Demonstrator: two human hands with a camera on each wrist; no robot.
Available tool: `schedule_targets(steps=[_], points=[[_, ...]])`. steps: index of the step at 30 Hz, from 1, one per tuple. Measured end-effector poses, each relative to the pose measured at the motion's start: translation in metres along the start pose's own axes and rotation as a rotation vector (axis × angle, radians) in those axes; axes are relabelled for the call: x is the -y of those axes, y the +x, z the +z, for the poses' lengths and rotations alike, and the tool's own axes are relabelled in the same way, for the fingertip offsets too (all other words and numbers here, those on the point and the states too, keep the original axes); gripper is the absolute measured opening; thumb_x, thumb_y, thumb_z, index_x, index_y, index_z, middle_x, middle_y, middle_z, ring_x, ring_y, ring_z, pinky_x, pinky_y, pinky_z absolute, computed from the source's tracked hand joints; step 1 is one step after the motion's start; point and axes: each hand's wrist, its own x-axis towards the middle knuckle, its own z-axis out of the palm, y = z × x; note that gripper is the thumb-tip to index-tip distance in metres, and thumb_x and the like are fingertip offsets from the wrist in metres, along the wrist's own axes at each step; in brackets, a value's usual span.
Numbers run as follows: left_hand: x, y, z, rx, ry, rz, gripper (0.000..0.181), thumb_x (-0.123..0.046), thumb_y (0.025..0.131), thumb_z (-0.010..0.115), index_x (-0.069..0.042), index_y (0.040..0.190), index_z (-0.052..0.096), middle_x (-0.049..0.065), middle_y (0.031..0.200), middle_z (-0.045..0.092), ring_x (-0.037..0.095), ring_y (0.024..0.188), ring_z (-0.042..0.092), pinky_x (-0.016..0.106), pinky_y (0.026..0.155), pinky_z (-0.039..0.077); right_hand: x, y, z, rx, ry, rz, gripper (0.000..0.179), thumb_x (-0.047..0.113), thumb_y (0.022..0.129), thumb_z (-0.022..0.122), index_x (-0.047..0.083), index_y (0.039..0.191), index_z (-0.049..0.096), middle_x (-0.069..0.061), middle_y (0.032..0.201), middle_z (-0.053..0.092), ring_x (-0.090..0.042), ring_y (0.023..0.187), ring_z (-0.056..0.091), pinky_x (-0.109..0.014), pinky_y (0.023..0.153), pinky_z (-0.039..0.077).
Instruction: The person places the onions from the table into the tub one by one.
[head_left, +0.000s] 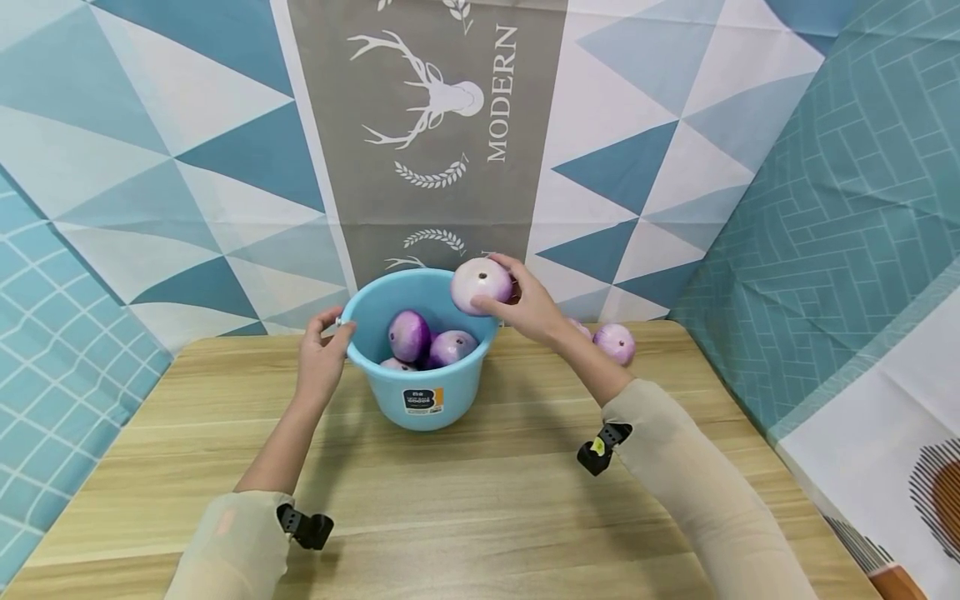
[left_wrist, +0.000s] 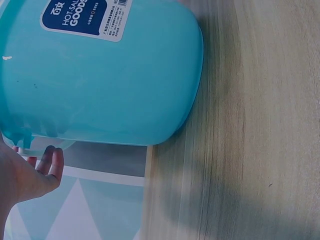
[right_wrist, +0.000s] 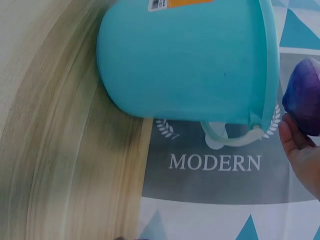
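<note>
A light blue bucket stands upright on the table, with several purple-and-white onions inside it. My left hand holds the bucket's left rim where the handle joins; its curled fingers show beside the handle in the left wrist view. Above the right side of the rim, my right hand grips another onion between thumb and fingers, pale side facing me. From the right wrist, the darker purple side of that held onion shows just beyond the bucket's mouth. Some onions in the bucket are partly hidden under others.
On the wooden table, an onion lies to the right of the bucket, and another is mostly hidden behind my right forearm. A patterned cloth backdrop rises behind the table. The bucket's pale handle hangs at the far side.
</note>
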Motion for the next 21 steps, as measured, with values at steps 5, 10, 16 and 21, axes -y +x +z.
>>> schedule_targets(steps=[5,10,16,21], points=[[-0.001,0.000,0.000,0.001,-0.005,0.006,0.050,-0.036,0.094,0.049,-0.010,0.136,0.042,0.008,0.143,0.039,0.013,0.104,0.050,0.011,0.072,0.046,0.002,0.002,0.009,0.000,-0.001,-0.003,0.074,0.026,0.082,0.071,0.015,0.144,0.032,-0.005,0.149,0.034,-0.024,0.123,0.048,-0.041,0.101,0.043],[0.001,0.000,0.000,-0.002,0.003,0.027,0.050,-0.034,0.094,0.048,-0.009,0.137,0.042,0.008,0.144,0.037,0.015,0.106,0.050,0.010,0.071,0.045,0.005,0.005,0.016,0.022,0.008,-0.006,0.074,0.027,0.082,0.072,0.016,0.143,0.033,-0.006,0.144,0.039,-0.023,0.120,0.050,-0.040,0.099,0.045],[0.005,0.002,-0.001,0.002,0.005,0.035,0.050,-0.033,0.094,0.048,-0.010,0.138,0.041,0.009,0.146,0.035,0.016,0.107,0.049,0.010,0.071,0.045,0.009,0.008,0.024,0.039,0.007,0.003,0.073,0.028,0.081,0.072,0.018,0.143,0.034,-0.006,0.138,0.044,-0.022,0.118,0.051,-0.038,0.097,0.046],[0.005,0.002,-0.001,0.007,0.004,0.025,0.050,-0.033,0.094,0.048,-0.011,0.139,0.041,0.008,0.146,0.035,0.016,0.108,0.049,0.010,0.071,0.045,0.010,0.010,0.031,0.038,-0.014,0.011,0.074,0.030,0.080,0.073,0.020,0.142,0.035,-0.006,0.135,0.047,-0.020,0.115,0.053,-0.036,0.096,0.047]])
